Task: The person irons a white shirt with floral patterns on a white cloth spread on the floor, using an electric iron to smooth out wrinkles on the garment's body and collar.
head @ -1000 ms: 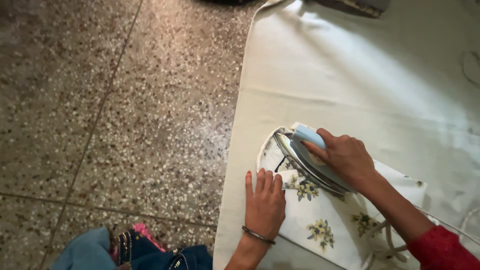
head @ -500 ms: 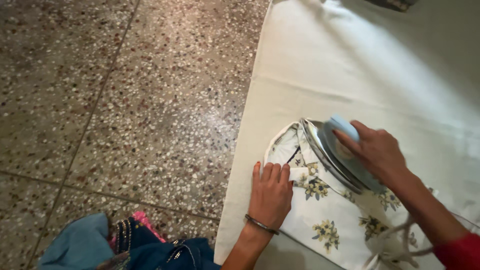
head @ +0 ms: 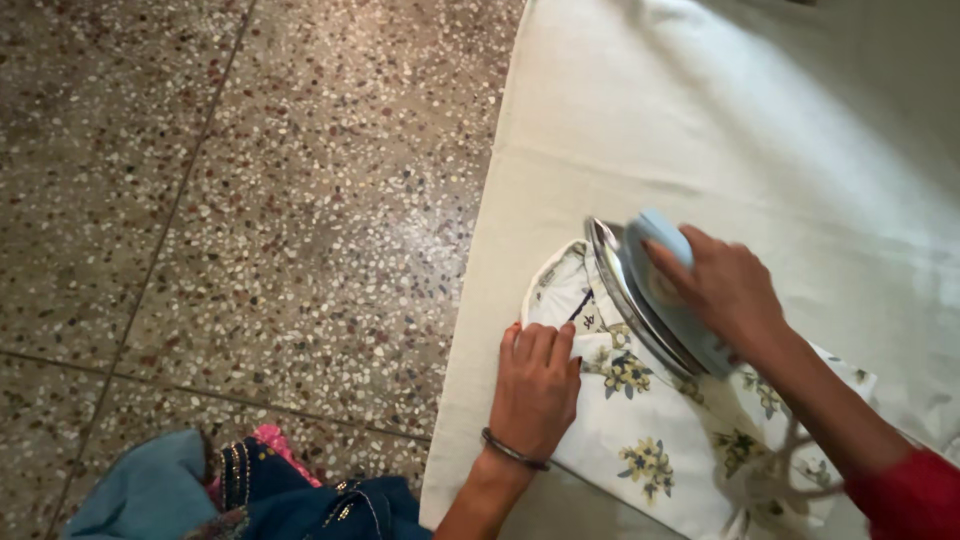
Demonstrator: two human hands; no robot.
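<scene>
Head view. The right hand (head: 725, 290) was closed around the handle of a pale blue electric iron (head: 650, 295), fingers wrapped over the top of the handle; the iron's metal soleplate rested on a white garment with a yellow flower print (head: 660, 440), at the garment's far end, with its pointed tip toward the far left. The left hand (head: 535, 385) lay flat, palm down, on the left edge of the same garment, just near and left of the iron, fingers straight and held together, gripping nothing; a thin metal bangle (head: 513, 450) circled its wrist. The right forearm ran toward the near right corner, ending in a red sleeve (head: 905, 495). A pale cord (head: 775, 480) lay looped over the near right part of the garment, below the forearm. The garment lay on a plain cream cloth (head: 760, 130) spread over the floor, which filled the right half of the scene. To the left was a speckled terrazzo floor (head: 230, 200) with thin dividing lines. At the near left corner sat a heap of blue and dark navy fabric with pink trim (head: 240, 495), well apart from the iron
</scene>
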